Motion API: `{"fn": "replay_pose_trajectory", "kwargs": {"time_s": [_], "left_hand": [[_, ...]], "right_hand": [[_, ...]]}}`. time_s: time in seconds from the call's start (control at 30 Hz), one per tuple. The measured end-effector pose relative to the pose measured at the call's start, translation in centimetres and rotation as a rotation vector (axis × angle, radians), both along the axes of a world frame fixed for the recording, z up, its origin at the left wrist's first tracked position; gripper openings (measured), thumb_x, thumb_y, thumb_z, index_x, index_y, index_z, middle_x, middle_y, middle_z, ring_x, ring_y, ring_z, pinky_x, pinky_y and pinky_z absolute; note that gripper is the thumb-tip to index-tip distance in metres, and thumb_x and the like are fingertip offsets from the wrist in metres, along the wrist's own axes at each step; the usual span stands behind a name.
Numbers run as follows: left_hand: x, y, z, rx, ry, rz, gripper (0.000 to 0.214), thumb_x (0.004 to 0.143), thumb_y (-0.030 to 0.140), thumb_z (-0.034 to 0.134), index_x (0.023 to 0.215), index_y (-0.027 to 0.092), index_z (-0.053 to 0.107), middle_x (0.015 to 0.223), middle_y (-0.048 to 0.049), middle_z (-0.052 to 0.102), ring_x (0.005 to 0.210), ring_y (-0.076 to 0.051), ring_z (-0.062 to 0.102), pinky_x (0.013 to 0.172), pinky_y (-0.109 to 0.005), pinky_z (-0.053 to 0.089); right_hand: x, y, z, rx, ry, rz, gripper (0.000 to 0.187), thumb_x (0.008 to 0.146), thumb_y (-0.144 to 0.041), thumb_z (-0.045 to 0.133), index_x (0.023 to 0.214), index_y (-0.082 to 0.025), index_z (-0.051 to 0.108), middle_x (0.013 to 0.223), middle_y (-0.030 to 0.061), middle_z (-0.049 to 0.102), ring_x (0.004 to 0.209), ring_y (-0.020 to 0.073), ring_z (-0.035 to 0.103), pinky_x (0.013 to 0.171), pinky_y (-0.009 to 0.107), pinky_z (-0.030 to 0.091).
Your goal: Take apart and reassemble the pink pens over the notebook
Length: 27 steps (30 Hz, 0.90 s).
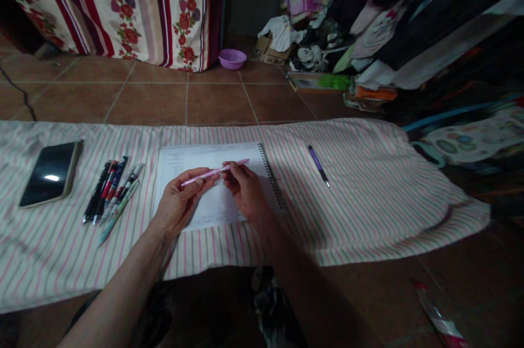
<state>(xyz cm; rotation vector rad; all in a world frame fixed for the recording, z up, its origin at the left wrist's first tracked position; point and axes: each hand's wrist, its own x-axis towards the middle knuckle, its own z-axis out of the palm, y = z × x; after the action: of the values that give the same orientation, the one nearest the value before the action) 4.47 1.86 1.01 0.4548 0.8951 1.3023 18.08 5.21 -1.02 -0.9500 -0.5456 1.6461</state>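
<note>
A pink pen point(204, 176) is held level above a spiral notebook point(225, 208) that lies flat with printed lines on its page. My left hand point(182, 195) is closed on the pen's left part. Toward its other end, my right hand point(243, 187) pinches the pen between thumb and fingers. Left of the notebook, several pens point(112, 189) lie side by side in a loose bunch. A purple pen point(318, 165) rests alone to the right of the notebook.
A striped cloth point(368, 195) covers the low surface. At its left lies a phone point(49, 174), screen up. Beyond are a tiled floor point(159, 96), a purple basin point(232, 59), a floral curtain point(143, 9) and piled clothes point(311, 4). A plastic wrapper point(440, 318) lies at lower right.
</note>
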Motion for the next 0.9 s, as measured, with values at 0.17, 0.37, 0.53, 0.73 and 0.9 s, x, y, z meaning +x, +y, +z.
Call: {"fn": "replay_pose_trajectory", "kwargs": {"time_s": [0.17, 0.37, 0.53, 0.73, 0.9], "left_hand": [[-0.2, 0.0, -0.1, 0.010, 0.014, 0.017, 0.018, 0.069, 0.007, 0.067, 0.087, 0.008, 0.064, 0.091, -0.0145, 0.073, 0.089, -0.021, 0.068, 0.092, -0.029, 0.048], [-0.3, 0.0, -0.4, 0.079, 0.107, 0.019, 0.020, 0.066, 0.012, 0.072, 0.083, 0.010, 0.063, 0.087, -0.0104, 0.073, 0.085, -0.018, 0.069, 0.086, -0.027, 0.051], [-0.5, -0.2, -0.5, 0.075, 0.197, 0.017, 0.025, 0.064, 0.017, 0.074, 0.086, 0.010, 0.063, 0.088, -0.0091, 0.073, 0.080, -0.016, 0.069, 0.083, -0.026, 0.051], [-0.8, -0.5, 0.0, 0.072, 0.285, 0.015, 0.027, 0.065, 0.021, 0.074, 0.086, 0.010, 0.062, 0.086, -0.0081, 0.073, 0.078, -0.015, 0.068, 0.081, -0.025, 0.051], [-1.1, -0.6, -0.1, 0.067, 0.313, 0.013, 0.028, 0.064, 0.022, 0.075, 0.086, 0.010, 0.062, 0.086, -0.0080, 0.073, 0.078, -0.016, 0.068, 0.082, -0.029, 0.050]], "right_hand": [[-0.1, 0.0, 0.3, -0.029, 0.000, 0.002, 0.021, 0.058, -0.029, 0.077, 0.073, -0.018, 0.069, 0.064, -0.0034, 0.065, 0.059, 0.0061, 0.059, 0.055, 0.016, 0.047], [-0.2, 0.0, 0.3, -0.055, 0.027, 0.019, 0.019, 0.060, -0.029, 0.076, 0.072, -0.017, 0.067, 0.072, -0.0012, 0.070, 0.061, 0.0067, 0.062, 0.054, 0.015, 0.048], [-0.4, 0.1, 0.2, -0.052, 0.065, -0.001, 0.016, 0.061, -0.027, 0.075, 0.070, -0.017, 0.066, 0.072, -0.0011, 0.070, 0.064, 0.0064, 0.063, 0.059, 0.015, 0.050], [-0.5, 0.0, -0.2, -0.031, 0.098, -0.006, 0.015, 0.061, -0.025, 0.076, 0.068, -0.016, 0.066, 0.069, -0.0012, 0.069, 0.063, 0.0059, 0.063, 0.064, 0.015, 0.052], [-0.5, 0.0, -0.4, -0.034, 0.101, -0.008, 0.013, 0.062, -0.023, 0.076, 0.068, -0.017, 0.065, 0.069, -0.0014, 0.069, 0.063, 0.0058, 0.063, 0.062, 0.014, 0.052]]}}
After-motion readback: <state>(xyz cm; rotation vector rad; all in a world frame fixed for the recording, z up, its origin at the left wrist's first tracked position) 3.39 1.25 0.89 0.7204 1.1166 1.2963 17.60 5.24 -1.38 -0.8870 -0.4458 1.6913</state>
